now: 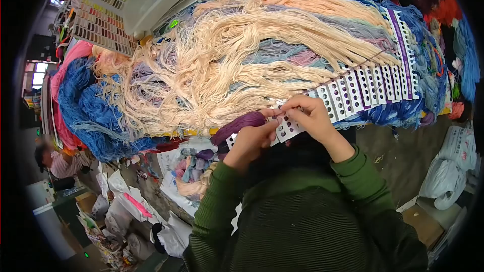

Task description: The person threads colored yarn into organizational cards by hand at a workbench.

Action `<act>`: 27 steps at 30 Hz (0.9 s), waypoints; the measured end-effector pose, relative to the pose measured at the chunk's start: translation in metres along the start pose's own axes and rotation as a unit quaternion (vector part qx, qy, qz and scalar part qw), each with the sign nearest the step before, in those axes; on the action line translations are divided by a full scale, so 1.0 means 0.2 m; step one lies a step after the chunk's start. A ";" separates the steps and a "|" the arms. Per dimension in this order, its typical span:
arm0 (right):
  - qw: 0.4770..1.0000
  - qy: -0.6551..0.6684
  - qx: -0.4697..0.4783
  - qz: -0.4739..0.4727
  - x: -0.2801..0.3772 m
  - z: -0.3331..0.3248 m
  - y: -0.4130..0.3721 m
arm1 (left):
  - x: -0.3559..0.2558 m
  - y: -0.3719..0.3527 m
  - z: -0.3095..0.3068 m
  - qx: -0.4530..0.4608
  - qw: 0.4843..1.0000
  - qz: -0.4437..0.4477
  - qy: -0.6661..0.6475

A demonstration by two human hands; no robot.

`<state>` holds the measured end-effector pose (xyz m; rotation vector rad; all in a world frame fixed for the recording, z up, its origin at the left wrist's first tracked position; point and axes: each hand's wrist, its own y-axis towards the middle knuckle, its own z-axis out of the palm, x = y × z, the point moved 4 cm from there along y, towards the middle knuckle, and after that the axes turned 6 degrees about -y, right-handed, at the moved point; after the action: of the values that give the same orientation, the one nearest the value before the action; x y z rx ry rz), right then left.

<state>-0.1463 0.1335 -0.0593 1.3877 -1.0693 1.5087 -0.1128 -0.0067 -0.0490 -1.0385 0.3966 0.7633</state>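
Observation:
A purple yarn skein [237,127] lies at the near edge of the table, with my left hand [253,141] closed round its right end. Just right of it my right hand [311,117] pinches a thin purple strand, its fingertips close to those of my left hand. Under and beside both hands runs a row of white cards with punched holes [343,95]. Cream yarn hanks [217,65] spread over the table behind my hands, several ends reaching the cards. A long dark strand [353,65] crosses the cards diagonally.
Blue yarn [91,111] heaps at the left end of the table. A thread colour chart [108,15] and a clear plastic bin [156,0] stand at the back left. White plastic bags [450,163] sit at the right. Two other people [60,163] are at the far left.

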 end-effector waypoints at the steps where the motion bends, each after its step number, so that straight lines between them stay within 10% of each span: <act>1: 0.998 -0.054 0.002 -0.013 0.00 -0.01 -0.01 | 0.01 0.02 0.00 -0.051 0.993 0.015 0.105; 5: 0.973 -0.214 0.016 -0.085 0.03 0.01 0.00 | -0.34 -0.36 -0.44 -0.226 0.956 0.115 0.145; 7: 0.960 -0.260 0.032 -0.093 0.04 0.02 0.01 | -0.53 -0.63 -0.94 -0.095 0.928 0.221 -0.284; 9: 0.964 -0.252 0.031 -0.081 0.05 0.03 0.01 | -0.53 -0.94 -1.34 -0.405 0.797 0.354 -0.275; 14: 0.967 -0.227 -0.003 -0.115 0.07 0.06 0.00 | -0.25 -0.69 -0.65 -0.151 0.959 0.171 -0.171; 27: 0.993 -0.041 0.104 -0.029 0.20 0.39 -0.10 | -0.10 -0.34 -0.03 0.061 0.980 0.087 -0.166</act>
<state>-0.1065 0.0668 -0.0154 1.6237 -0.9333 1.5677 -0.0771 -0.0383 0.0034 -0.7496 0.2440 1.0388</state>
